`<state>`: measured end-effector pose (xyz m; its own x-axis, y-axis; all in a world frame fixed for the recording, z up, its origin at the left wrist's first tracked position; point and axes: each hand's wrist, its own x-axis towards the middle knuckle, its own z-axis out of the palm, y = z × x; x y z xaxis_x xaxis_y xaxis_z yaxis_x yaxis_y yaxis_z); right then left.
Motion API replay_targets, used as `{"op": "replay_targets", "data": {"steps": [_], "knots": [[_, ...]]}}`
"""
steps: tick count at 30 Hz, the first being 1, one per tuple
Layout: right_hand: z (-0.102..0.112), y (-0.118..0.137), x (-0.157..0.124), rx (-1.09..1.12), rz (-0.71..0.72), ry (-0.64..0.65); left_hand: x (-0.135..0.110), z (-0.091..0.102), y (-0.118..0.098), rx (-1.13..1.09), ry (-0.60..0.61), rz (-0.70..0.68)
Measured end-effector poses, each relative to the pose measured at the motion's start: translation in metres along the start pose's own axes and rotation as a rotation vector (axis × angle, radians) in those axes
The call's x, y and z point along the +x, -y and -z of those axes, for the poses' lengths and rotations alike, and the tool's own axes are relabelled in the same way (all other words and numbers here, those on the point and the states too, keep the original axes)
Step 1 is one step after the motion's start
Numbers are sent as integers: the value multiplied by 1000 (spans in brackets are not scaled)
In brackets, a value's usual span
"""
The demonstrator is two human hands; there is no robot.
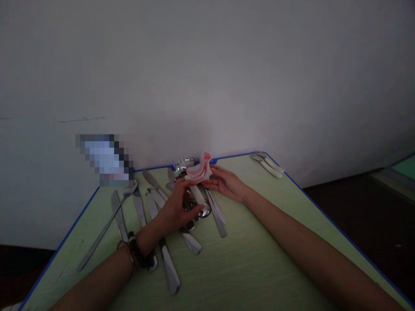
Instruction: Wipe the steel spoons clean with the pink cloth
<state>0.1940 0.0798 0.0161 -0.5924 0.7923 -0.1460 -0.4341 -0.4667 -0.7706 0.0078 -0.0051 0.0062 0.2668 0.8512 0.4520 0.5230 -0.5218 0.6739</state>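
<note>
My right hand (227, 183) pinches a crumpled pink cloth (201, 168) above the pile of cutlery. Close beside it, my left hand (178, 205) curls around a white-handled piece of cutlery (197, 194), its upper end meeting the cloth. The head of that piece is hidden. A shiny spoon bowl (205, 211) shows by the left thumb; whether it belongs to the held piece is unclear. Beneath the left hand and wrist lie several metal knives (170, 270). Forks and spoons (184, 165) are heaped behind the hands.
A green table (240, 272) with a blue edge stands against a pale wall (207, 77). A long-handled spoon (105, 229) lies at the left. White-handled cutlery (270, 166) rests at the back right corner. A blurred-out phone-like object (105, 160) leans at the back left.
</note>
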Motion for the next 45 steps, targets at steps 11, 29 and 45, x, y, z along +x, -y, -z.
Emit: {"op": "replay_targets", "data": {"steps": [11, 29, 45], "knots": [[-4, 5, 1, 49, -2, -66, 3, 6, -5, 39, 142, -19], [-6, -11, 6, 56, 252, -197, 4, 7, -9, 97, 194, -80], [1, -5, 2, 90, 86, 67, 5, 8, -10, 183, 157, -57]]}}
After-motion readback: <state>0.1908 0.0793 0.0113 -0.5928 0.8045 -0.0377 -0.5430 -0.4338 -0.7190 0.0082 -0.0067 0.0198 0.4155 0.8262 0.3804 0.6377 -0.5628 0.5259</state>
